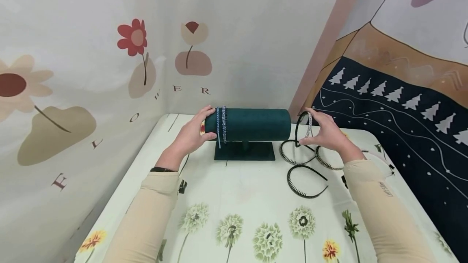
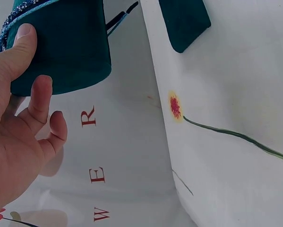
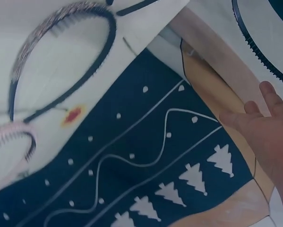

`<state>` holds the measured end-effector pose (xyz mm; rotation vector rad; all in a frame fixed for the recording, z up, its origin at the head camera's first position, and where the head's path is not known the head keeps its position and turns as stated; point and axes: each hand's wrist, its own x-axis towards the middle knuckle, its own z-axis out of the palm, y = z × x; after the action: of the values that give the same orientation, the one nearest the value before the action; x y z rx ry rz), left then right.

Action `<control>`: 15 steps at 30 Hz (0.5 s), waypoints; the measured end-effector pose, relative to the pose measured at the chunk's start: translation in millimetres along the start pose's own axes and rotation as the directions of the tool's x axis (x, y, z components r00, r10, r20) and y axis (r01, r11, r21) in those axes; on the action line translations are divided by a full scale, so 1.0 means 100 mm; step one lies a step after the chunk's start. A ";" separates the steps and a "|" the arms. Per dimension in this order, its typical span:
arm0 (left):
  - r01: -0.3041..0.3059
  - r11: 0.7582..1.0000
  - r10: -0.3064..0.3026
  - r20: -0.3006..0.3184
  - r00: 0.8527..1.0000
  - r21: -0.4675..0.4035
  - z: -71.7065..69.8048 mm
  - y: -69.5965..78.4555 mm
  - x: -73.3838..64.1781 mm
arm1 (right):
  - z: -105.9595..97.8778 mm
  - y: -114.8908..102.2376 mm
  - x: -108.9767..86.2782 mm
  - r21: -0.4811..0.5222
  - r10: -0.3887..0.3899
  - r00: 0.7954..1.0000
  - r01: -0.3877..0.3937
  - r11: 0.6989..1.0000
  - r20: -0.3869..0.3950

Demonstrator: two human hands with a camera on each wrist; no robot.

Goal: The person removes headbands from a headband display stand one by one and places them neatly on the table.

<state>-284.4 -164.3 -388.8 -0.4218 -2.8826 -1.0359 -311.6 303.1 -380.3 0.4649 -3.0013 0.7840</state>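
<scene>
A dark green velvet headband display stand (image 1: 256, 125) lies crosswise at the back of the table, a roll on a flat base (image 1: 230, 154). My left hand (image 1: 188, 135) grips the roll's left end; its thumb presses the velvet in the left wrist view. Beside that hand, a light blue headband (image 1: 218, 123) and a dark sparkly one (image 1: 224, 127) are round the roll. At the roll's right end my right hand (image 1: 325, 131) holds a black toothed headband (image 1: 297, 129) upright, between thumb and fingers. Its teeth show in the right wrist view, where the grip itself is partly cut off.
Several headbands lie right of the stand: a black one (image 1: 300, 195) in front, a glittery one (image 1: 287, 156) behind it, others under my right forearm. A black clip-like item (image 1: 182, 186) lies near my left wrist. Patterned curtains (image 1: 256, 52) stand behind the table.
</scene>
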 end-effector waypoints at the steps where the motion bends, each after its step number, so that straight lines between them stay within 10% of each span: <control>1: -0.001 1.000 0.001 0.000 1.000 -0.001 0.00 0.00 0.00 | -0.02 0.00 -0.04 -0.021 -0.005 1.000 0.005 1.000 0.003; 8: -0.016 1.000 0.016 0.006 1.000 0.001 0.00 0.02 0.03 | -0.23 0.01 -0.43 -0.258 -0.037 0.999 0.045 0.965 0.035; 15: -0.013 1.000 0.013 0.013 1.000 0.003 0.01 -0.02 0.04 | -0.31 0.11 -0.90 -0.543 -0.146 0.985 0.172 0.822 0.092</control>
<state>-288.2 -164.1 -390.1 -0.4485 -2.8884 -1.0307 -230.7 352.4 -365.8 0.6915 -2.9731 -0.1198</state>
